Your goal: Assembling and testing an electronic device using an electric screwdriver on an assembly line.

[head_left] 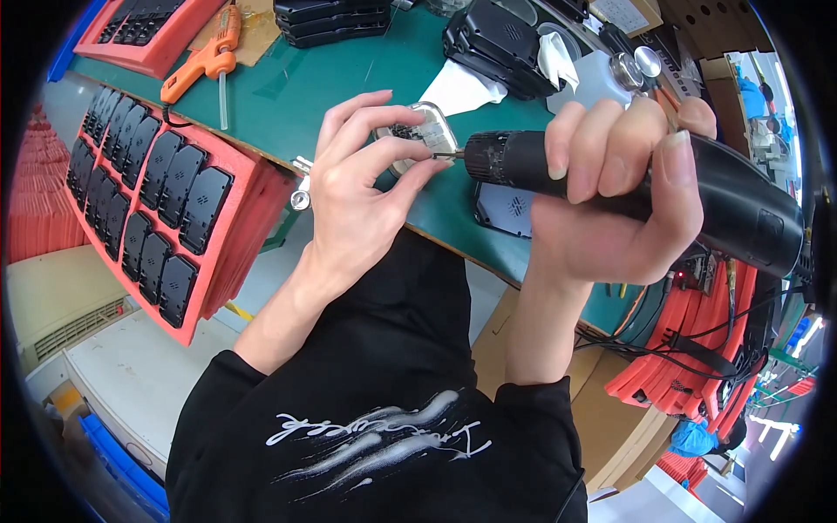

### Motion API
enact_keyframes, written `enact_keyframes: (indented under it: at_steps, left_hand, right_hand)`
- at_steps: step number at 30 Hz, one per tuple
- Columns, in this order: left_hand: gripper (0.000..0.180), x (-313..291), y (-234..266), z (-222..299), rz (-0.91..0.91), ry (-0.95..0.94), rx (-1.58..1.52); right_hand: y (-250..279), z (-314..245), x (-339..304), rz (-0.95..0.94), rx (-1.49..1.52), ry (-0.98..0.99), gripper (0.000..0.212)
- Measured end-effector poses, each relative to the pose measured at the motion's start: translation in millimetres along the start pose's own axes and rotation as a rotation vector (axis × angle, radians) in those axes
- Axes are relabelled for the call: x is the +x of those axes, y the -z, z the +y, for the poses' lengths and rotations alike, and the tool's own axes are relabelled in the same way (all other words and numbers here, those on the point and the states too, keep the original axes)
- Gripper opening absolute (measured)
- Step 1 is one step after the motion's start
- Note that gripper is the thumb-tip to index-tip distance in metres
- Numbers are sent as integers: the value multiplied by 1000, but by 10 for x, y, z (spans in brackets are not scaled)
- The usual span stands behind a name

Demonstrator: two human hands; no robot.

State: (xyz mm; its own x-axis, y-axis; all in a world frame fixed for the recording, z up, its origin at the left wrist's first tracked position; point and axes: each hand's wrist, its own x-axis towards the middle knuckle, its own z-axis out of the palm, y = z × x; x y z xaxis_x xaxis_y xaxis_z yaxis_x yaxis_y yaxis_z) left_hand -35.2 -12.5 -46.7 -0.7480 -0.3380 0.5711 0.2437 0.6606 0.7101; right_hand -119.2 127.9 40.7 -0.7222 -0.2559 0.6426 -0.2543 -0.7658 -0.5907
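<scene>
My right hand (610,183) is wrapped round the thick black body of an electric screwdriver (514,157). The driver lies nearly level, its thin bit pointing left. At the bit's tip, the thumb and index finger of my left hand (357,179) come together in a pinch. Whatever they hold there is too small to make out. Just behind those fingertips sits a small clear dish (447,132) with tiny dark pieces in it, partly covered by my left hand. Below the driver, a flat dark-framed part with a grey face (501,209) lies at the bench's near edge.
Red foam trays of black housings (196,196) stand at the left. An orange glue gun (205,61) lies on the green bench (288,83). Stacked black housings (493,44) and white tissue (462,87) are at the back. Cables (689,336) hang by red foam sheets on the right.
</scene>
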Motion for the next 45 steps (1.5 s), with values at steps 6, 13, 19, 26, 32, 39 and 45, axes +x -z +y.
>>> enact_keyframes:
  at_steps: [6, 13, 19, 26, 32, 39, 45]
  left_hand:
    - [16, 1, -2, 22, -8, -2, -14]
    - [17, -9, -11, 12, -4, -26, 2]
    - [17, 0, -23, 36, -8, -36, -7]
    - [17, 15, -17, 45, -31, -54, -4]
    - [16, 15, -34, 69, -36, -69, 1]
    - [15, 16, -39, 109, -36, -81, 15]
    - [15, 24, -58, 118, -56, -96, 8]
  right_hand:
    - [36, -28, -3, -28, -32, 9, 27]
    - [60, -38, -2, -56, -4, 0, 28]
    - [72, -50, -18, -33, 9, -8, 29]
    - [94, -79, -32, -83, -28, -20, 33]
    - [109, -122, -44, -67, -7, -23, 35]
    - [194, -211, -8, -197, -162, -42, 35]
    - [60, -147, -69, -20, 134, -32, 36]
